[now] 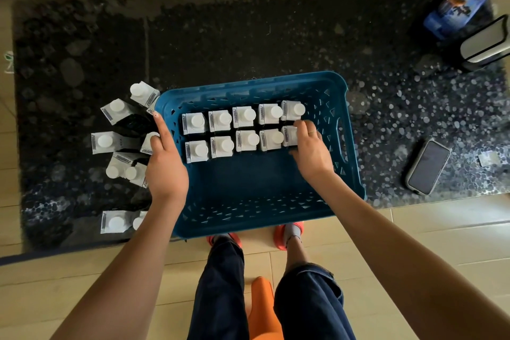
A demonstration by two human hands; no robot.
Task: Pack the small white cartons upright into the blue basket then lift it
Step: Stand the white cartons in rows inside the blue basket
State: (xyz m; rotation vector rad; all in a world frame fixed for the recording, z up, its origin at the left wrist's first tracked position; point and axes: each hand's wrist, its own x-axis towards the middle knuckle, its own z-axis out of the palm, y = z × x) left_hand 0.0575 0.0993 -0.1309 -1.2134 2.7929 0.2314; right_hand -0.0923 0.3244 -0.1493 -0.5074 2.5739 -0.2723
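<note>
Head view: inside the blue basket (350, 130) the right hand (310, 146) fingers curl on the tenth carton (289, 136), best seated upright, while the left hand (165, 165) pinches a carton (149, 143) just left of it.

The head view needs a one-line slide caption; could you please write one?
Right hand sets a tenth carton into the blue basket; left hand holds another.
</note>
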